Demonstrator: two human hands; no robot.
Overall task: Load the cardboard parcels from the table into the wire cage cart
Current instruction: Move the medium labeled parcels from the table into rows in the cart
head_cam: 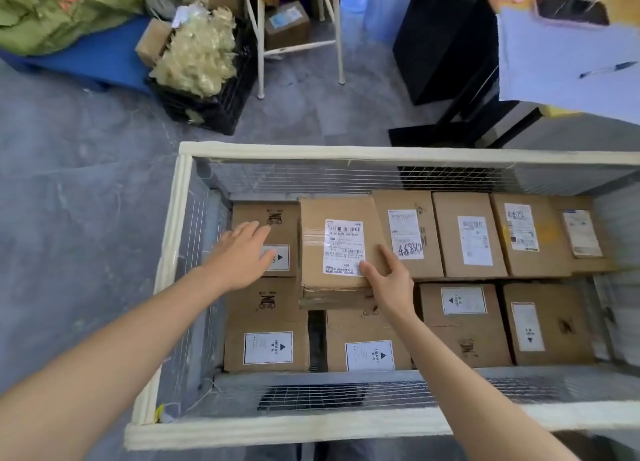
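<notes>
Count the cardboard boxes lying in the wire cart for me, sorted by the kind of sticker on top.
Inside the cart, as far as the view shows:
Boxes with a barcode sticker: 5
Boxes with a plain triangle sticker: 5
Total: 10

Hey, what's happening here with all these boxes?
A person is leaning over a wire cage cart that holds a layer of cardboard parcels. Their right hand rests on a labelled parcel that sits higher than the rest. The left hand is open, fingers spread, over the corner parcel beside it. They seem to be settling the labelled parcel into place.
</notes>
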